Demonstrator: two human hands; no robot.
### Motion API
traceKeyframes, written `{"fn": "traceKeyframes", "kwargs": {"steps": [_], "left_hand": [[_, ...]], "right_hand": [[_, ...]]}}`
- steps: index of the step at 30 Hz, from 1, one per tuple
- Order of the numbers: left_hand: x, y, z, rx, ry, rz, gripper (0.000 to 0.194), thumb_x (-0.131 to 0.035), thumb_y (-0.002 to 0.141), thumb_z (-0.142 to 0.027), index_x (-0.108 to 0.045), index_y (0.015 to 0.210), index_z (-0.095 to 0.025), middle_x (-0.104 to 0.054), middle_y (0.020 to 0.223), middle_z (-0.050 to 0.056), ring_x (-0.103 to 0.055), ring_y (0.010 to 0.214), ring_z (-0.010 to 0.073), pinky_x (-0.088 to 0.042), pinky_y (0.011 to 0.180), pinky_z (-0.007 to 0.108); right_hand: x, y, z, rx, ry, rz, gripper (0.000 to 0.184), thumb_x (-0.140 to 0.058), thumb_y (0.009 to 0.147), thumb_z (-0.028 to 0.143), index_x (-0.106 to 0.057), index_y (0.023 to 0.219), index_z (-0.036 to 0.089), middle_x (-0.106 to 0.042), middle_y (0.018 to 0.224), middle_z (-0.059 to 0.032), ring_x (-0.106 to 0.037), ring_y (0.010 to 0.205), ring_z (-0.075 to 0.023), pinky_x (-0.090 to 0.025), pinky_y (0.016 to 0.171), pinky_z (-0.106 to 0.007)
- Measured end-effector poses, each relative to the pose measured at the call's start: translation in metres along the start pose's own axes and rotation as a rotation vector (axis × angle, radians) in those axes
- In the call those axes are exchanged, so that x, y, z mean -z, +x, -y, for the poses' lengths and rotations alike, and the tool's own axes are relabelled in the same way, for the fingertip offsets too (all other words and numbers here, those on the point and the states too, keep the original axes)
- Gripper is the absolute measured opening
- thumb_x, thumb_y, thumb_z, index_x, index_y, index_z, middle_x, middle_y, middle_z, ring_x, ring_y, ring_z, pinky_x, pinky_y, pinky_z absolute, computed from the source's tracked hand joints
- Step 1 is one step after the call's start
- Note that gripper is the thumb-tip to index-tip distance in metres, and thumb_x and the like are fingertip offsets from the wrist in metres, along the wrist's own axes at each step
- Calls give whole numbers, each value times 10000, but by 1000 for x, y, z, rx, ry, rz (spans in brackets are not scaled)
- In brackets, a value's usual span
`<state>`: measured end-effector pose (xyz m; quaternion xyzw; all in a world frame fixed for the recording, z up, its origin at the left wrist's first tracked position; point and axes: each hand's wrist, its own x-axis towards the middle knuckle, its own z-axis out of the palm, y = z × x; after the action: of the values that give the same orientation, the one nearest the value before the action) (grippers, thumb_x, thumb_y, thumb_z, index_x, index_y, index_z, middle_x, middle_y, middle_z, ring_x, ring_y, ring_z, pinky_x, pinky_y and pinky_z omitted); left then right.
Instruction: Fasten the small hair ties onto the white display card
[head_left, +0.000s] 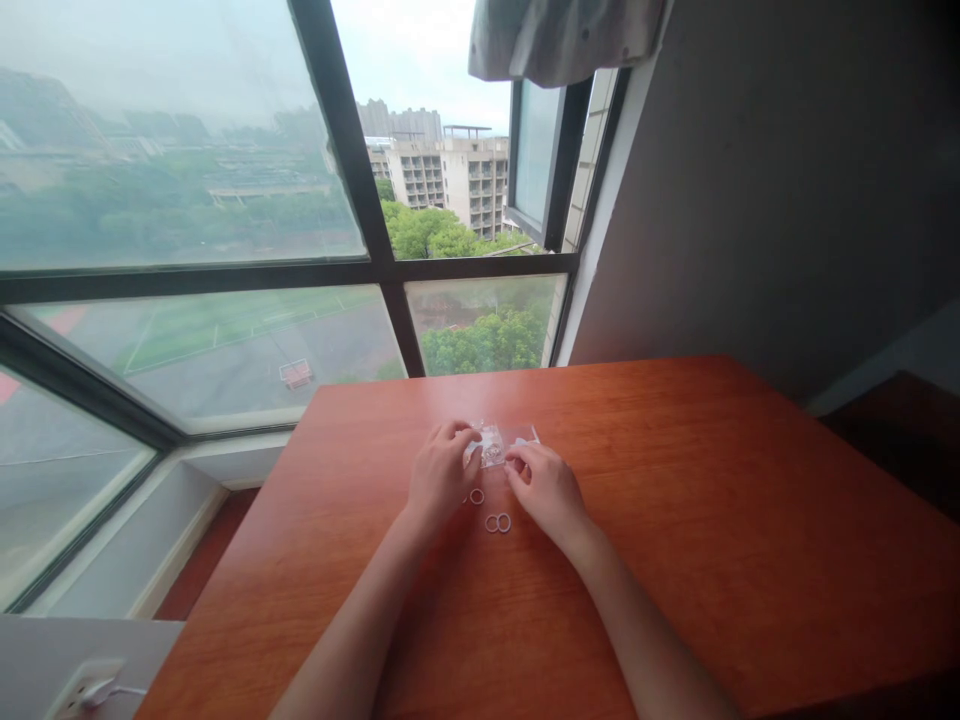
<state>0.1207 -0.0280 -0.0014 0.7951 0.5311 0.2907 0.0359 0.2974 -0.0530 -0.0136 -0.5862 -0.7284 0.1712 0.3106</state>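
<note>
A small clear plastic bag (492, 446) with pale ring shapes in it lies on the table between my hands. My left hand (439, 470) is at its left side, fingers curled and thumb closed toward the bag's edge. At the right side, the thumb and fingers of my right hand (549, 488) are pinched together; what they hold is too small to make out. Behind the right fingertips a second piece of clear plastic (525, 434) shows. Closer to me lie a pale ring (478, 496), partly beside another one hidden by my left hand, and a pair of touching rings (498, 523).
The reddish-brown wooden table (720, 520) stands against a large window with dark frames (382, 262). A grey wall (735, 200) rises on the right. At the lower left is a wall socket (86, 690) with a white plug in it.
</note>
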Motion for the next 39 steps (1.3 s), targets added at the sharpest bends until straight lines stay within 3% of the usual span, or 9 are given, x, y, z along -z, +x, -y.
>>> {"fn": "traceKeyframes", "kwargs": {"steps": [4, 9, 12, 20, 29, 34, 39], "left_hand": [[18, -1, 14, 66, -1, 6, 146, -514, 874, -257, -652, 906, -221, -635, 961, 54, -599, 833, 187, -465, 737, 298], [39, -5, 28, 89, -75, 246, 115, -568, 798, -268, -674, 777, -229, -647, 826, 19, -598, 682, 159, -429, 605, 248], [42, -7, 27, 58, -117, 373, 104, -593, 758, -244, -696, 745, -236, -662, 813, 16, -606, 657, 156, -427, 589, 236], [37, -10, 15, 62, -12, 545, 153, -579, 712, -160, -702, 669, -240, -688, 786, 18, -599, 616, 153, -393, 563, 230], [34, -10, 11, -1, 10, 529, 148, -531, 757, -160, -651, 685, -207, -672, 793, 20, -573, 612, 139, -351, 551, 225], [32, -8, 5, -32, -160, 403, 120, -526, 821, -219, -628, 758, -207, -647, 818, -4, -555, 650, 118, -377, 582, 207], [25, -7, -2, -35, -191, 334, 112, -529, 832, -215, -619, 766, -201, -620, 826, -4, -537, 632, 105, -378, 575, 207]], "right_hand": [[-2, -2, 3, 20, -11, 31, 94, -593, 830, 178, -669, 858, 225, -650, 789, -4, -577, 750, -156, -405, 704, -248], [-4, -4, 6, 49, -21, 90, 98, -581, 839, 176, -659, 813, 229, -656, 783, -8, -584, 768, -163, -396, 695, -250], [-4, -5, 7, 58, -28, 97, 105, -574, 842, 168, -652, 805, 229, -657, 790, -6, -582, 766, -161, -393, 691, -249], [-3, -6, 7, 59, -34, 100, 102, -577, 839, 167, -653, 815, 230, -650, 775, -2, -577, 754, -160, -387, 688, -250], [-4, -6, 7, 76, -4, 110, 109, -577, 839, 170, -667, 803, 219, -654, 771, -9, -573, 744, -157, -387, 686, -248], [-5, -5, 9, 81, 142, 135, 109, -586, 851, 218, -694, 847, 224, -664, 768, 0, -564, 681, -140, -392, 653, -241], [-5, -3, 7, 70, 195, 115, 116, -592, 841, 211, -708, 834, 220, -675, 754, -2, -566, 668, -141, -401, 658, -244]]}}
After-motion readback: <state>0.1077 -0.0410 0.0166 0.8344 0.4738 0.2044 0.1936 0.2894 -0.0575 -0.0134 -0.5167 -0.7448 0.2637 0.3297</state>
